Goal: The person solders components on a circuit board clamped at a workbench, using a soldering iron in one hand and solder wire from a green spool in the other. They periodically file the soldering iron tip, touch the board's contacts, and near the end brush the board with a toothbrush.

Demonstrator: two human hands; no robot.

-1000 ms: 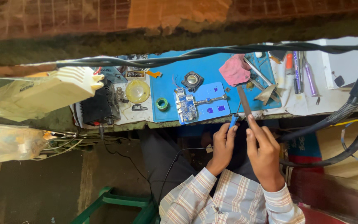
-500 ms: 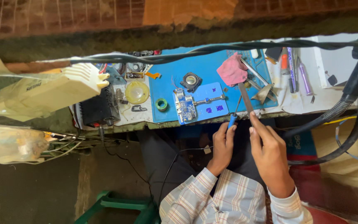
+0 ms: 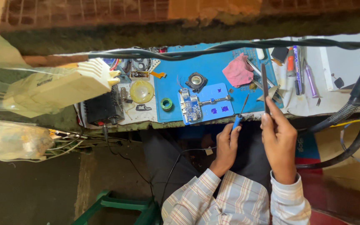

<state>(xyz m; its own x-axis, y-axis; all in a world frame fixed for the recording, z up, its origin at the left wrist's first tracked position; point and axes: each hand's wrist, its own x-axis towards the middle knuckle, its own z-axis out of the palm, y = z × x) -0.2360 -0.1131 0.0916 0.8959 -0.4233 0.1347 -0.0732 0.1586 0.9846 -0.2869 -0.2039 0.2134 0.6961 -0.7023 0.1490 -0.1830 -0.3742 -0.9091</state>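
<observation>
Two tools are in my hands at the near edge of the blue mat. My left hand has its grip closed on a blue-handled soldering iron, tip toward the mat. My right hand pinches a thin dark strip, upright over the mat's right edge. On the mat lie a circuit board, a pink cloth and a green tape roll. A thick black cable crosses above the mat.

A red brick wall rises behind the narrow tabletop. Below lies a dark, dusty concrete floor, where a green plastic stool stands.
</observation>
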